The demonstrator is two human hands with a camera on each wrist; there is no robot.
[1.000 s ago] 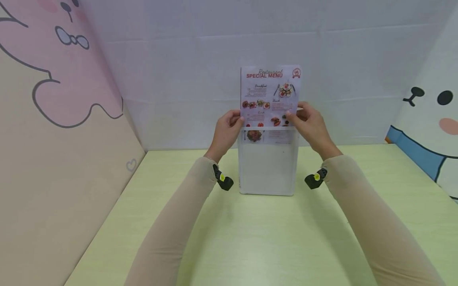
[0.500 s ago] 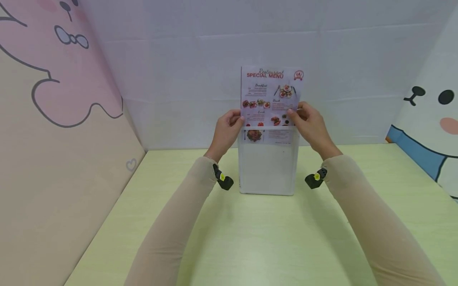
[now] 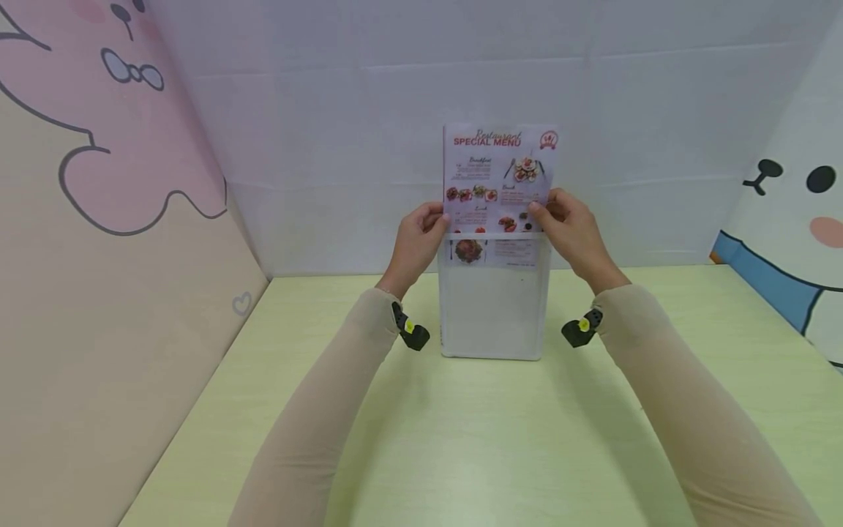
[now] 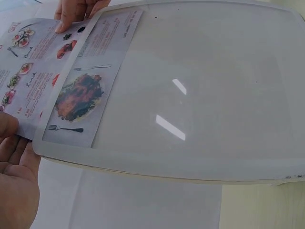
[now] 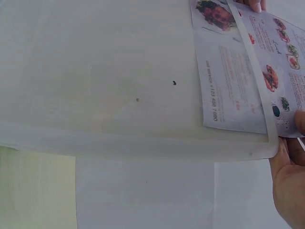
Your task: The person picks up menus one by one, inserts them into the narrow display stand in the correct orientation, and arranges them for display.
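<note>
A printed menu sheet (image 3: 499,176) headed "Special Menu" stands upright, its lower part behind the clear front of a white-framed display stand (image 3: 492,315). Most of the sheet sticks out above the stand's top rim. My left hand (image 3: 418,238) pinches the sheet's left edge just over the rim. On the opposite edge, my right hand (image 3: 571,233) pinches the sheet between thumb and fingers. Through the clear panel in the left wrist view, the sheet's lower strip (image 4: 81,95) shows a plate of food. The right wrist view shows the same strip (image 5: 233,86) with its bottom edge inside the panel.
The stand rests on a pale yellow-green table (image 3: 487,439). Behind it hangs a white cloth backdrop (image 3: 329,146). A wall with a pink cartoon figure (image 3: 132,132) rises at left, and another cartoon panel (image 3: 790,219) at right. Each wrist carries a small black camera (image 3: 413,333).
The sheet's top edge leaned slightly right, then sank a little. Its lower edge sits marginally deeper in the stand. Both hands keep their hold almost in place.
</note>
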